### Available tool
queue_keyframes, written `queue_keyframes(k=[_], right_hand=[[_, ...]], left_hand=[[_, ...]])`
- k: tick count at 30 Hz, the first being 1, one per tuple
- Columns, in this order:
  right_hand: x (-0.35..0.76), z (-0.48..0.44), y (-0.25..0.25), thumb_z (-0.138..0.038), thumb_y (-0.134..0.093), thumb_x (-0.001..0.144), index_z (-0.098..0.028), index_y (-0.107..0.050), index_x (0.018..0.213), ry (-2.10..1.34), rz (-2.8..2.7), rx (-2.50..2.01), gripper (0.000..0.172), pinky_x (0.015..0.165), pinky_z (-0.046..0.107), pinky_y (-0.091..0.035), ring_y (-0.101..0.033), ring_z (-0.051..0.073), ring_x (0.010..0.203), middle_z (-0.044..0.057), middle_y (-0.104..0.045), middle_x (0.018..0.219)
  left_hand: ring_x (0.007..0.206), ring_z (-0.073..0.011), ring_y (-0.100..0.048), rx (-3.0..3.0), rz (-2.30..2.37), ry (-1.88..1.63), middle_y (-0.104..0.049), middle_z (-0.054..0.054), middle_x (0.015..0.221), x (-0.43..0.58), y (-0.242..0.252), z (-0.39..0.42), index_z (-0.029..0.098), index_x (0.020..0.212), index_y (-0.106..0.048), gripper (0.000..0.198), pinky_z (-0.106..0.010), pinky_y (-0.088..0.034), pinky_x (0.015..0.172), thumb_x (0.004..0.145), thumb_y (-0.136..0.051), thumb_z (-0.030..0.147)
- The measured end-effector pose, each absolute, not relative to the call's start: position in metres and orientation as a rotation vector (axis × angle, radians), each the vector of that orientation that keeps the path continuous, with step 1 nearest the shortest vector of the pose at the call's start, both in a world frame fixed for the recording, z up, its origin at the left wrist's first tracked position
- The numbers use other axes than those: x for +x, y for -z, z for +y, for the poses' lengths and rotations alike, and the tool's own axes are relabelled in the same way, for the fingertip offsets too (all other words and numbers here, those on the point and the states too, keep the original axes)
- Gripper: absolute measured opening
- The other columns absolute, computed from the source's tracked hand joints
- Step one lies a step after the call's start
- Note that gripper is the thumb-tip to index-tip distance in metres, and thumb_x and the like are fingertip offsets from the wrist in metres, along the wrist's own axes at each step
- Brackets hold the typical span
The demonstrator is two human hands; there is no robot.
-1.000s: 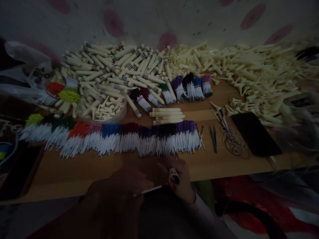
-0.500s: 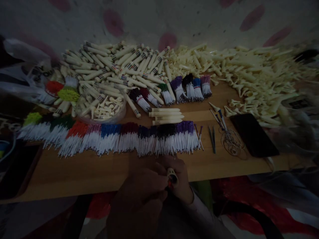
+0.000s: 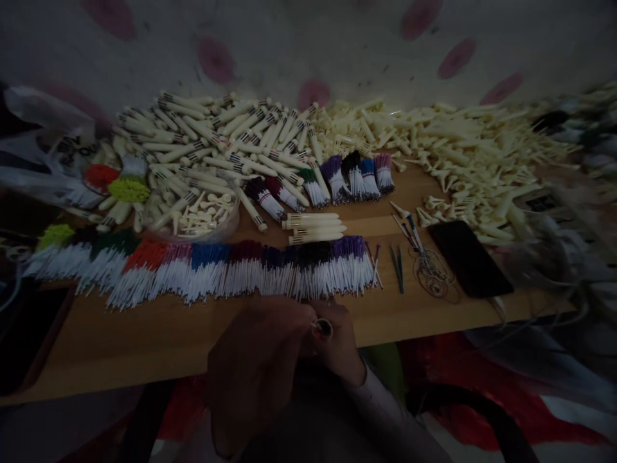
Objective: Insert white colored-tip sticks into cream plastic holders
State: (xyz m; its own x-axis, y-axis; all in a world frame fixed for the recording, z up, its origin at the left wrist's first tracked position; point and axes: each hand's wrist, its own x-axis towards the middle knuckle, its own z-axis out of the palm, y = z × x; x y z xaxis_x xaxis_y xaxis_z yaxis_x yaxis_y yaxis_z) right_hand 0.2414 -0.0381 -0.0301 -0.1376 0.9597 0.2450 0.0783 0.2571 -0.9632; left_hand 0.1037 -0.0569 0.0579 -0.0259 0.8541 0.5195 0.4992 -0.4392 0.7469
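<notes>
My right hand (image 3: 340, 341) is wrapped round a cream pen barrel (image 3: 324, 329), its round open end facing me. Inside that opening a bit of orange-red shows. My left hand (image 3: 263, 360) is closed, its fingertips pinched together at the barrel's rim. A thin pale piece shows by those fingertips; the dim light hides what it is. Just beyond both hands lies a long row of pen refills (image 3: 245, 273), white with coloured ends grouped by colour. Several cream barrels (image 3: 315, 226) lie side by side behind the row.
Printed pen barrels (image 3: 216, 138) are heaped at the back left, cream plastic parts (image 3: 448, 141) at the back right. A clear bowl (image 3: 231, 225) holds small cream pieces. Tweezers (image 3: 397, 269), a tangled cord (image 3: 431, 273) and a black phone (image 3: 470, 258) lie on the right.
The view has shifted slightly, so the table things sit further left. My left hand has risen from below the barrel's opening to its upper left rim. My right hand keeps holding the barrel.
</notes>
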Motion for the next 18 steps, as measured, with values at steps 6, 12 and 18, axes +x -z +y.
queue_keyframes(k=[6, 12, 18], right_hand=[[0.239, -0.037, 0.031, -0.033, -0.056, 0.089, -0.024, -0.032, 0.051, -1.022, -1.484, -1.005, 0.046, 0.044, 0.025, -0.022, -0.028, 0.010, 0.044, -0.008, -0.030, 0.048], [0.245, -0.039, 0.021, -0.030, -0.060, 0.089, -0.023, -0.047, 0.059, -0.832, -1.486, -1.046, 0.033, 0.052, 0.027, -0.031, -0.044, 0.014, 0.055, -0.004, -0.045, 0.058], [0.263, -0.044, -0.014, -0.029, -0.060, 0.090, -0.023, -0.057, 0.073, -0.603, -1.505, -1.012, 0.019, 0.059, 0.029, -0.037, -0.050, 0.016, 0.065, -0.002, -0.052, 0.069]], left_hand=[[0.085, -0.0104, -0.069, 2.052, 1.173, -1.572, -0.075, 0.001, 0.097, 0.104, -0.060, -0.046, 0.020, 0.105, -0.067, 0.027, -0.019, -0.058, 0.078, 0.086, -0.064, 0.000], [0.080, -0.0118, -0.071, 2.055, 1.226, -1.583, -0.075, -0.001, 0.088, 0.109, -0.065, -0.052, 0.018, 0.094, -0.068, 0.015, -0.020, -0.059, 0.077, 0.090, -0.061, 0.006], [0.079, -0.0136, -0.072, 2.081, 0.994, -1.809, -0.076, 0.000, 0.090, 0.118, -0.079, -0.056, 0.023, 0.100, -0.067, 0.027, -0.023, -0.062, 0.071, 0.084, -0.064, 0.001]])
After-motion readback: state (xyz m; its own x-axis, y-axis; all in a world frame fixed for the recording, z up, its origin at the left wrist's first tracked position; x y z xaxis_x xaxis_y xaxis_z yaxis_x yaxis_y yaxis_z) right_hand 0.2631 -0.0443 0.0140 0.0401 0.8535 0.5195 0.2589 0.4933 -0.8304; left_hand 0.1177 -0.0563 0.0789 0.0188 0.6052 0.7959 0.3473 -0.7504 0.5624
